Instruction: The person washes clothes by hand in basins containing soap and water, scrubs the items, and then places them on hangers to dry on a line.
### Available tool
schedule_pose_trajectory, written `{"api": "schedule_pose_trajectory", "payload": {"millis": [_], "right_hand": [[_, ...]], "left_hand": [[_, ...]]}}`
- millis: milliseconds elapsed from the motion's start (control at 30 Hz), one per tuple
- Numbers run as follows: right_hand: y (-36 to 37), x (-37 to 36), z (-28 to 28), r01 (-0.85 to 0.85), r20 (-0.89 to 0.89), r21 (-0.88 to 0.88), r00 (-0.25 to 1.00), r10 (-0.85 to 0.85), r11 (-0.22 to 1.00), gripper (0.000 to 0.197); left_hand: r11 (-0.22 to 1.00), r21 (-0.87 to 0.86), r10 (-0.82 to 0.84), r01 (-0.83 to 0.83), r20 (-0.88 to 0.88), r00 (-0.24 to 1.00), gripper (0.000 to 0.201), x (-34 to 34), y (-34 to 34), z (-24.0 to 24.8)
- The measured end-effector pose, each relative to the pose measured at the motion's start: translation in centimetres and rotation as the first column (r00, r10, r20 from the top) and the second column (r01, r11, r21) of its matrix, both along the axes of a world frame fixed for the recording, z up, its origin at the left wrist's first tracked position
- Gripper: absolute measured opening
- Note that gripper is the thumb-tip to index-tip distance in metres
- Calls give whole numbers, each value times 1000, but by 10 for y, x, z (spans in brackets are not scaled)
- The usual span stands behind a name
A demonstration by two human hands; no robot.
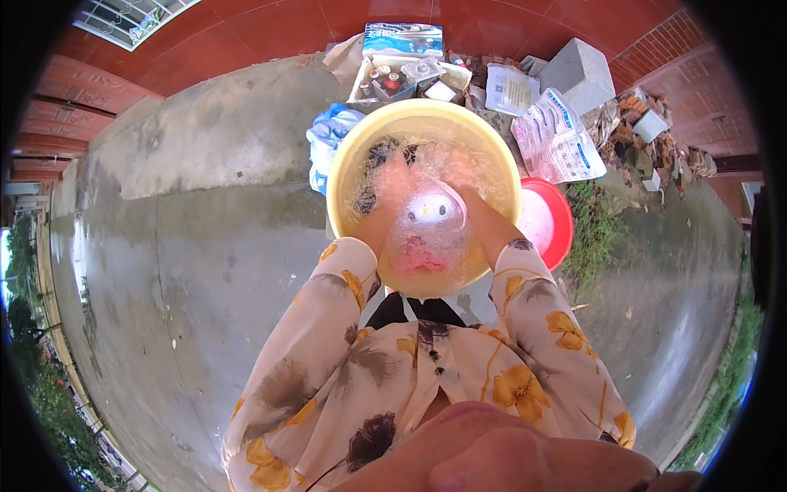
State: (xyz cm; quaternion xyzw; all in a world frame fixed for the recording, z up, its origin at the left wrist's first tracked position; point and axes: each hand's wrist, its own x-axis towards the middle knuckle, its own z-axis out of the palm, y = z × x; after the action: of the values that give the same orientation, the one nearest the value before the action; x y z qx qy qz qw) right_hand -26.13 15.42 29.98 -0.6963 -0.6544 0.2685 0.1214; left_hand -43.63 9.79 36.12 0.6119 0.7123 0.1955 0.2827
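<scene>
A large pale-yellow basin (343,176) of sudsy water stands before me, and both my hands are down in it. My left hand (397,179) is left of the middle, blurred by the splashing water. My right hand (461,170) is a little to its right, also smeared, with its fingers hidden. Just below and between them floats a white item with a cartoon face (433,210) and a pale rim; its kind is unclear. Something dark (382,154) lies in the water beyond my left hand. A pinkish-red thing (422,256) shows through the suds at the near side.
A red basin (560,221) with pale contents stands to the right. Behind are a box of bottles (393,78), a blue-white bag (326,141), a printed plastic pack (561,143), a grey block (577,75) and rubble (648,135). Wet concrete (205,271) spreads leftward.
</scene>
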Motion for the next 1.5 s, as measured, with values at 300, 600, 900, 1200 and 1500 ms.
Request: {"api": "schedule_pose_trajectory", "payload": {"millis": [300,600,900,1200,1500], "right_hand": [[-50,-18,121,-15,-580,360,779,237,933,37],[-139,2,168,-304,-357,461,796,488,834,35],[-152,24,130,-35,-304,345,941,147,938,64],[-94,-30,127,-151,179,-101,970,167,983,83],[-33,-31,59,-220,202,-8,955,217,975,56]], "left_hand": [[959,-220,280,-180,837,470,26,-35,-19,50],[924,-274,338,-266,911,237,54,-50,-57,96],[986,166,11,-15,22,1000,62,-31,-127,82],[998,-37,41,-48,-170,985,66,17,-99,45],[990,-92,101,-108,-81,992,67,15,-48,-4]]}}
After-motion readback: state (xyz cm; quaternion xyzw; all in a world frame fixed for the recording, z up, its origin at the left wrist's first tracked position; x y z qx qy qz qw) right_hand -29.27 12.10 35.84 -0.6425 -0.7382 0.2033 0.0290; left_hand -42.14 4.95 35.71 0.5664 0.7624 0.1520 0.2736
